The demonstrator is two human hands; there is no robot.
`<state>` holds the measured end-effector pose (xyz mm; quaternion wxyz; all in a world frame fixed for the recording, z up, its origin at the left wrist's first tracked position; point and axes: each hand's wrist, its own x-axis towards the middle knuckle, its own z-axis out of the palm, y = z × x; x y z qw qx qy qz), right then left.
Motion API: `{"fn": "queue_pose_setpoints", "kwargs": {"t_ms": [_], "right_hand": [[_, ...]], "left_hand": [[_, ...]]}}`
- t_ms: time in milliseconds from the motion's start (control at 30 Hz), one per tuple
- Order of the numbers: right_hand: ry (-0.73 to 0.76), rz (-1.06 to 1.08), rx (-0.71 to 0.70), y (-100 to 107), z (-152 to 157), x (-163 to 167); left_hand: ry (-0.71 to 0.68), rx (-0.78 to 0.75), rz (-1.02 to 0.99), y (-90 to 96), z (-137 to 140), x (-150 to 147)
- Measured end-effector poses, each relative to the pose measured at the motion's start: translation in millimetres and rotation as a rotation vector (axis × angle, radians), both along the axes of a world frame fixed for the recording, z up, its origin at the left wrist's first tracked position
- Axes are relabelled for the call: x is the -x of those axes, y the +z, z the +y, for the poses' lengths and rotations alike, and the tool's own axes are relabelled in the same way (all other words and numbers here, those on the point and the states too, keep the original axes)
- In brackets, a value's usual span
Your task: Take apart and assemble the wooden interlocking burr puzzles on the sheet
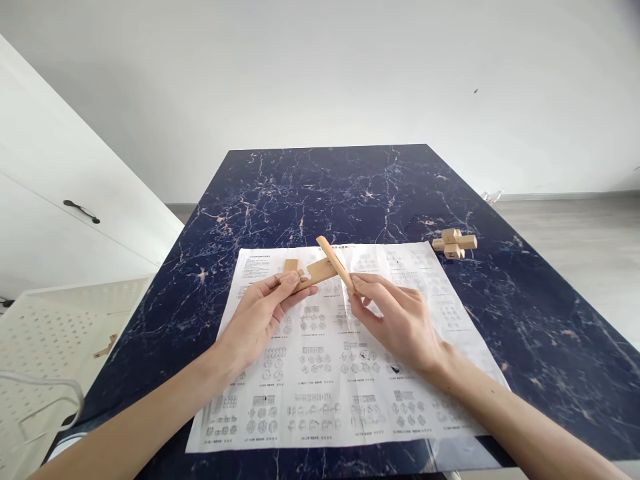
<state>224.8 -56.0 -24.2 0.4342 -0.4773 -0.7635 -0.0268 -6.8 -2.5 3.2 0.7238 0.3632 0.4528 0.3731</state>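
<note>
My left hand [260, 307] pinches the left end of a flat, notched wooden puzzle piece [320, 269] between thumb and fingers. A second, longer wooden puzzle piece [332, 259] crosses its right end at a slant, and the two touch or interlock there. My right hand [397, 317] grips the lower end of this slanted piece with its fingertips. Another small wooden block [291, 265] shows just behind my left thumb; whether it joins the held pieces I cannot tell. Both hands are above a printed paper sheet [370, 420] with rows of puzzle diagrams.
An assembled wooden burr puzzle [453, 244], with a "2" on one block, sits by the sheet's upper right corner. The table [320, 193] is dark blue marble-patterned. To the left stand a white perforated basket [60, 313] and a white cabinet [75, 160] with a dark handle.
</note>
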Motion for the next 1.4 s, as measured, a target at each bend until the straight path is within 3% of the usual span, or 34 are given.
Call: {"fn": "queue_pose_setpoints", "kwargs": {"t_ms": [367,533,667,1033,1400], "right_hand": [[-0.063,0.07,0.107,-3,-1,1],[-0.102,0.333,0.334,3,-2,5],[-0.075,0.487,0.482,5,-2,10],[-0.048,0.319,0.328,0,-3,5],[-0.08,0.32,0.38,1,-4,4]], "left_hand": [[-0.104,-0.168,0.187,2.7,-11,-5],[-0.192,-0.247,0.204,8.4,-18,-8],[-0.157,-0.261,0.234,11.0,-19,-8],[-0.156,-0.213,0.222,5.8,-17,-6],[-0.147,-0.283,0.237,9.2,-19,-8]]}}
